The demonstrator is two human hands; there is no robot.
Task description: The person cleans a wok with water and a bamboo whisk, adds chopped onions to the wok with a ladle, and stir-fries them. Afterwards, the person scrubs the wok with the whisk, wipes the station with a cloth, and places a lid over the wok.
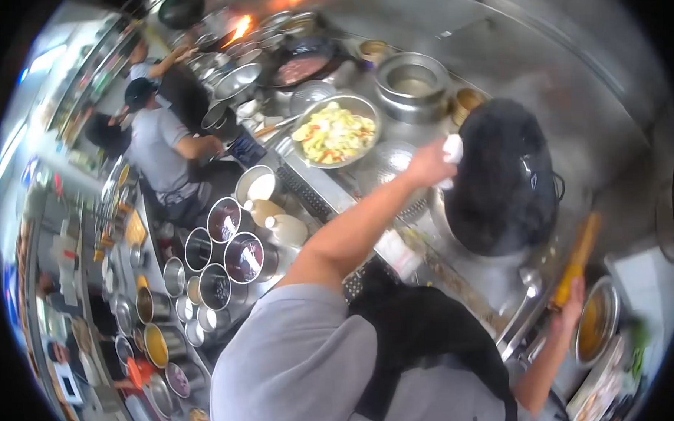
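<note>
My left hand is closed around a white cloth at the near left rim of a large black wok. The wok is tilted, its dark inside shiny and hazy with steam. Low on the right, my right hand grips a long yellow-brown stick-like tool, apart from the wok; its exact kind is unclear. A large metal bowl of cut yellow-green vegetables with red bits stands left of my left hand. Beside it sits a perforated metal strainer.
Metal pots with dark liquid and several seasoning containers line the left counter, near a white jug. A steel pot stands behind. Two co-workers work at far left, near an open flame. A metal bowl sits right.
</note>
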